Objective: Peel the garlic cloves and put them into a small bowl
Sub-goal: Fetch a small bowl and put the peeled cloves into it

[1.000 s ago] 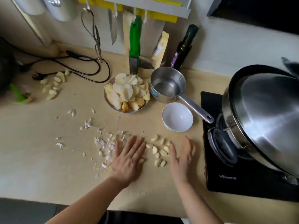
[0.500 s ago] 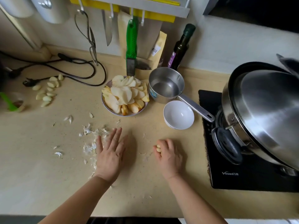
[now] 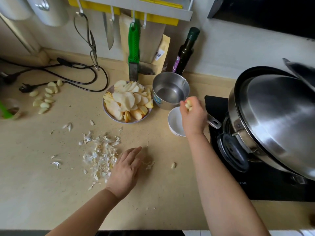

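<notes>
Fingers of the left hand (image 3: pixel 125 169) lie straight and relaxed on the counter (image 3: pixel 42 193), holding nothing, beside the heap of garlic skins (image 3: pixel 99 153) at its nine o'clock. One peeled clove (image 3: pixel 173 165) lies alone at its three o'clock. The right hand (image 3: pixel 193 114) is curled round a clutch of peeled cloves (image 3: pixel 188 104) above the small bowl (image 3: pixel 174 120). Transfer looks underway; next, loosen the grip over the bowl, then fetch the stray clove.
</notes>
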Available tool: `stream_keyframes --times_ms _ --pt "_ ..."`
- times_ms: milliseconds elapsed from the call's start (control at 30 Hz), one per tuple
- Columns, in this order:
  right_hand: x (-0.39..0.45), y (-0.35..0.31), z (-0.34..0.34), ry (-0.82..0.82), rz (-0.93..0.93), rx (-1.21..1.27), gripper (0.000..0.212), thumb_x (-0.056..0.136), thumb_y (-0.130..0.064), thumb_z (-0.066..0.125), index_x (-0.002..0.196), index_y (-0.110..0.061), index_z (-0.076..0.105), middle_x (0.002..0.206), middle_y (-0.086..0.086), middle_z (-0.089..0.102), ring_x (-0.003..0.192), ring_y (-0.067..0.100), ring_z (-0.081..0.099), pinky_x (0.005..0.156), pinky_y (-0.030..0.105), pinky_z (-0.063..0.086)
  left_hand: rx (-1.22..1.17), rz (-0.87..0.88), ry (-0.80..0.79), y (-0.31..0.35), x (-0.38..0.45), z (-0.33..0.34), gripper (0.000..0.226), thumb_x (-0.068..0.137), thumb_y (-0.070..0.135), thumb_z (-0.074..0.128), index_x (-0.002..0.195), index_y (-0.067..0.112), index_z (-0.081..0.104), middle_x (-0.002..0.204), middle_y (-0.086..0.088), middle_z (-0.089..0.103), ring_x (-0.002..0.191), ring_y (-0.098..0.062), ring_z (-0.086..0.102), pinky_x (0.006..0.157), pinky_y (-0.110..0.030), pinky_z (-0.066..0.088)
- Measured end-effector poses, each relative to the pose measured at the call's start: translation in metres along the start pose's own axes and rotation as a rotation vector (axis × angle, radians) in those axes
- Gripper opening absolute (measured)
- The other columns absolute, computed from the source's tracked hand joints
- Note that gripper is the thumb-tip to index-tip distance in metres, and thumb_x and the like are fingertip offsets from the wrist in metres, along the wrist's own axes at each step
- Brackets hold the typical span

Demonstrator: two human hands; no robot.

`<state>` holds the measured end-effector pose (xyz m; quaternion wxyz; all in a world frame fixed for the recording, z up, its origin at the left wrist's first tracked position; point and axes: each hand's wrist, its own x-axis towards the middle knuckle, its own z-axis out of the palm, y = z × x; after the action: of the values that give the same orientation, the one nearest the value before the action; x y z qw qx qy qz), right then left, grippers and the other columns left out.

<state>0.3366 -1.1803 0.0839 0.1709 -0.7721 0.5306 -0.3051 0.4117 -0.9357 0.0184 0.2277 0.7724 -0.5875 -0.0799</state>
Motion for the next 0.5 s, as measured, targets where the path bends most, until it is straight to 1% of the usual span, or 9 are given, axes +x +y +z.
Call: stream_keyframes --times_ms 67,133,200,267,333,367,400,467,500 --pt "0.011 0.005 0.01 -0.263 0.023 -0.164 0.03 0.089 -0.042 0.061 0.096 -0.013 0.062 0.102 0.01 0.062 0.091 0.033 0.059 0.064 0.029 0.031 -0.013 0.012 -0.012 0.003 -0.001 -0.002 0.061 0.101 0.037 0.018 0.107 0.002 0.068 0.123 -0.014 0.063 0.109 -0.033 0.061 0.084 -0.043 0.054" --pt "0.015 0.01 0.012 -0.346 -0.006 -0.218 0.035 0.09 -0.051 0.053 0.087 -0.017 0.063 0.096 0.007 0.063 0.088 0.031 0.059 0.062 0.029 0.032 -0.009 0.023 -0.022 0.005 -0.002 -0.004 0.061 0.102 0.038 0.018 0.107 0.003 0.068 0.12 -0.013 0.065 0.106 -0.033 0.062 0.081 -0.042 0.056" --pt "0.017 0.012 0.01 -0.372 -0.011 -0.288 0.042 0.092 -0.055 0.046 0.077 -0.021 0.064 0.08 0.005 0.064 0.074 0.029 0.056 0.053 0.027 0.027 -0.029 0.037 -0.023 0.008 0.0 -0.003 0.051 0.1 0.036 0.028 0.109 0.007 0.069 0.115 -0.009 0.067 0.1 -0.03 0.063 0.077 -0.039 0.057" --pt "0.015 0.014 0.012 -0.37 0.004 -0.326 0.046 0.095 -0.055 0.042 0.08 -0.019 0.067 0.077 0.006 0.067 0.067 0.024 0.049 0.052 0.027 0.025 -0.027 0.105 -0.049 0.012 0.003 0.0 0.037 0.09 0.027 0.041 0.11 0.014 0.07 0.113 -0.004 0.068 0.098 -0.026 0.065 0.077 -0.034 0.057" --pt "0.009 0.016 0.015 -0.35 0.027 -0.289 0.044 0.096 -0.051 0.043 0.084 -0.015 0.066 0.082 0.007 0.068 0.067 0.022 0.048 0.056 0.028 0.029 0.031 0.218 -0.083 0.015 0.01 0.005 0.031 0.082 0.022 0.05 0.104 0.02 0.073 0.106 0.001 0.07 0.096 -0.021 0.067 0.078 -0.028 0.056" --pt "0.006 0.016 0.017 -0.33 0.035 -0.259 0.042 0.096 -0.049 0.044 0.083 -0.014 0.063 0.083 0.008 0.068 0.068 0.023 0.048 0.058 0.028 0.029 0.052 0.26 -0.098 0.016 0.013 0.007 0.025 0.079 0.02 0.059 0.099 0.021 0.074 0.099 0.002 0.07 0.093 -0.021 0.067 0.075 -0.026 0.055" --pt "0.003 0.016 0.019 -0.306 0.039 -0.24 0.04 0.096 -0.048 0.045 0.08 -0.015 0.06 0.083 0.008 0.067 0.069 0.025 0.05 0.059 0.028 0.03 0.059 0.271 -0.116 0.017 0.015 0.009 0.02 0.075 0.017 0.067 0.093 0.021 0.074 0.092 0.002 0.07 0.088 -0.021 0.067 0.071 -0.024 0.055" --pt "-0.001 0.016 0.021 -0.267 0.024 -0.241 0.038 0.097 -0.048 0.043 0.077 -0.018 0.053 0.08 0.008 0.066 0.072 0.026 0.056 0.059 0.029 0.031 0.066 0.241 -0.126 0.017 0.018 0.01 0.013 0.072 0.014 0.073 0.084 0.019 0.072 0.082 0.001 0.066 0.08 -0.021 0.065 0.063 -0.024 0.054" --pt "-0.001 0.016 0.021 -0.263 0.006 -0.244 0.039 0.097 -0.049 0.042 0.077 -0.017 0.054 0.079 0.007 0.066 0.071 0.025 0.058 0.059 0.029 0.032 0.073 0.221 -0.124 0.017 0.019 0.009 0.011 0.071 0.012 0.075 0.079 0.018 0.07 0.079 0.002 0.064 0.077 -0.02 0.064 0.059 -0.025 0.053"
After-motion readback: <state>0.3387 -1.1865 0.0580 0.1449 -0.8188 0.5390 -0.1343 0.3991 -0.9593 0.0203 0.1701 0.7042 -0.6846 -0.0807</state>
